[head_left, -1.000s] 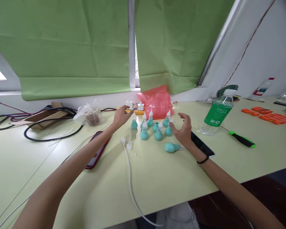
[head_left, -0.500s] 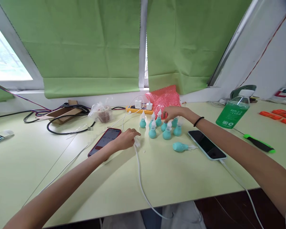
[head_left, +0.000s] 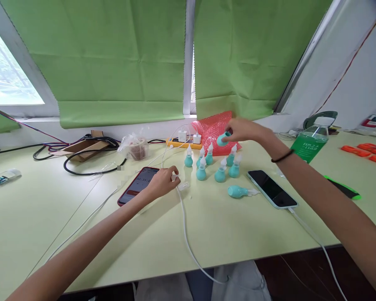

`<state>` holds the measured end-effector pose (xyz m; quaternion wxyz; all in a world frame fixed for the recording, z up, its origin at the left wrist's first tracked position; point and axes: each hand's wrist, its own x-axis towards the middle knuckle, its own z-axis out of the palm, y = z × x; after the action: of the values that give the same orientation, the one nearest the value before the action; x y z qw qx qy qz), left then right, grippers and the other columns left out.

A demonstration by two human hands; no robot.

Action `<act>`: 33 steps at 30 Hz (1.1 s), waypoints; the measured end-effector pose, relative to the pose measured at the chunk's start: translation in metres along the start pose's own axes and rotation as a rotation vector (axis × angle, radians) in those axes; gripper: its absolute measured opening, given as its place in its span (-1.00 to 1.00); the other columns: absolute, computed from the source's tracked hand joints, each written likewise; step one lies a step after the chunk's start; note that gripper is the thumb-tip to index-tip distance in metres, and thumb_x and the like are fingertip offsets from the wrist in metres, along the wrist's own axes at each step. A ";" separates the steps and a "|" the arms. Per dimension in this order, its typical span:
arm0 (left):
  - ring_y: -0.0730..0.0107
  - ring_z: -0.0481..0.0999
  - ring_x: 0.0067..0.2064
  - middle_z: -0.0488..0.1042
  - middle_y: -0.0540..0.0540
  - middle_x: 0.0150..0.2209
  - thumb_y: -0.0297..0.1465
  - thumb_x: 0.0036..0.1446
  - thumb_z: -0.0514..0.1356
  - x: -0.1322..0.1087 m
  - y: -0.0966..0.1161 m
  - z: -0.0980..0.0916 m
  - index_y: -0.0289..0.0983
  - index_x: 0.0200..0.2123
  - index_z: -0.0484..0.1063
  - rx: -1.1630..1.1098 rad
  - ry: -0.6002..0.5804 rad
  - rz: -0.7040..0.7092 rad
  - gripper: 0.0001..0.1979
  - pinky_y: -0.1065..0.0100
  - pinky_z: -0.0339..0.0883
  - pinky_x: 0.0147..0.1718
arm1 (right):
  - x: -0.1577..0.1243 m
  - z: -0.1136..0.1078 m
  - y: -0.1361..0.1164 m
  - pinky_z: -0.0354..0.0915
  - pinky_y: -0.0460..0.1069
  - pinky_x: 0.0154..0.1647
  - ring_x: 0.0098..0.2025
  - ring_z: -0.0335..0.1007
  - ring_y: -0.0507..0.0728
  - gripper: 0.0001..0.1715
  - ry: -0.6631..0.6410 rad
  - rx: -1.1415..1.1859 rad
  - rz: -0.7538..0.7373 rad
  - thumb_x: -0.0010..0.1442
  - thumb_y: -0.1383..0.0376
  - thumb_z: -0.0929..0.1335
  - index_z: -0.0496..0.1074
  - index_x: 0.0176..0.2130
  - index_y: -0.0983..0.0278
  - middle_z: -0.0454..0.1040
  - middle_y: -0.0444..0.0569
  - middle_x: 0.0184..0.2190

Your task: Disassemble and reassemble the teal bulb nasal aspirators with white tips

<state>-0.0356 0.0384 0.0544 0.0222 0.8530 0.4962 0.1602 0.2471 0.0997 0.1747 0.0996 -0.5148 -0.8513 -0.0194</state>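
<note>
Raised above the group of teal bulbs, my right hand (head_left: 242, 130) grips a teal bulb (head_left: 223, 139) that has no clear tip on it. Several teal bulbs with clear tips (head_left: 219, 174) stand upright on the table beneath it. One more bulb (head_left: 237, 191) lies on its side in front of them, tip toward the right. My left hand (head_left: 166, 181) is closed near a red-edged phone (head_left: 141, 184), fingertips pinched on a small clear piece (head_left: 174, 178). A bit of clear plastic (head_left: 184, 186) lies just right of that hand.
A second phone (head_left: 272, 189) with a white cable lies at the right. Behind stand a pink bubble bag (head_left: 211, 129), a yellow power strip (head_left: 178, 144) and wrapped tape (head_left: 138, 149). Farther right are a green bottle (head_left: 311, 142) and orange-handled tools (head_left: 354, 151).
My right hand has lifted a teal bulb up out of the group. My left hand has moved slightly left, and its fingers have closed on a small clear piece.
</note>
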 end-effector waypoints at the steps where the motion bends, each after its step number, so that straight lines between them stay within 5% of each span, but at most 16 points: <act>1: 0.39 0.37 -0.50 0.37 0.00 -0.57 -0.42 0.04 -0.06 -0.004 0.003 0.000 -0.30 -0.16 0.27 -0.024 0.003 0.009 -0.72 0.43 0.17 -0.49 | -0.011 -0.007 -0.012 -0.06 -0.11 -0.58 -0.61 0.07 -0.07 -0.74 0.072 0.005 -0.035 -0.14 0.18 0.35 0.33 -0.61 0.35 0.20 -0.18 -0.71; 4: 0.47 0.34 -0.55 0.35 0.04 -0.57 -0.44 0.12 -0.14 -0.014 0.012 0.007 -0.25 -0.06 0.21 -0.155 0.042 0.063 -0.68 0.47 0.16 -0.49 | -0.044 0.004 -0.058 -0.08 -0.12 -0.59 -0.61 0.05 -0.08 -0.77 0.036 0.061 -0.192 -0.08 0.19 0.31 0.33 -0.57 0.34 0.21 -0.18 -0.68; 8: 0.47 0.34 -0.51 0.37 -0.03 -0.43 -0.45 0.10 -0.11 -0.026 0.020 0.022 -0.23 -0.12 0.23 -0.296 0.100 0.083 -0.72 0.45 0.16 -0.48 | -0.060 0.062 -0.095 -0.13 -0.11 -0.61 -0.61 0.02 -0.07 -0.72 -0.233 -0.001 -0.247 -0.11 0.22 0.30 0.23 -0.68 0.34 0.19 -0.16 -0.71; 12: 0.43 0.30 -0.51 0.29 -0.01 -0.46 -0.50 0.06 -0.14 -0.030 0.022 0.027 -0.27 -0.18 0.14 -0.275 0.098 0.022 -0.76 0.42 0.16 -0.48 | -0.055 0.090 -0.094 -0.14 -0.11 -0.60 -0.57 0.07 -0.03 -0.72 -0.234 -0.048 -0.226 -0.08 0.18 0.27 0.26 -0.64 0.34 0.26 -0.11 -0.66; 25: 0.18 0.40 -0.31 0.31 -0.19 -0.30 -0.48 -0.06 0.07 -0.010 0.023 0.035 -0.34 -0.29 0.27 -0.171 -0.032 -0.116 -0.81 0.24 0.18 -0.34 | -0.060 0.087 -0.114 -0.01 -0.07 -0.54 -0.36 0.32 0.18 -0.71 -0.049 -0.318 -0.016 0.02 0.19 0.25 0.37 -0.36 0.37 0.40 0.09 -0.39; 28: 0.22 0.38 -0.27 0.32 -0.16 -0.33 -0.42 0.02 0.03 -0.012 0.021 0.032 -0.33 -0.29 0.29 -0.252 -0.023 -0.148 -0.83 0.28 0.18 -0.31 | -0.072 0.105 -0.130 0.05 -0.07 -0.46 -0.28 0.32 0.17 -0.71 0.043 -0.222 -0.114 0.14 0.25 0.16 0.33 -0.21 0.34 0.40 0.08 -0.33; 33: 0.44 0.30 -0.51 0.23 0.02 -0.57 -0.24 0.08 -0.07 -0.024 0.018 0.020 -0.31 -0.34 0.26 -0.528 -0.074 -0.207 -0.74 0.41 0.15 -0.53 | -0.077 0.145 -0.137 0.10 -0.07 -0.43 -0.35 0.35 0.14 -0.71 -0.072 0.005 -0.149 0.16 0.28 0.15 0.34 -0.23 0.38 0.43 0.10 -0.38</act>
<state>-0.0256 0.0109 0.0325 0.2778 0.7678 0.5204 0.2498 0.1395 -0.0120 0.0274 0.0684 -0.4502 -0.8903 -0.0060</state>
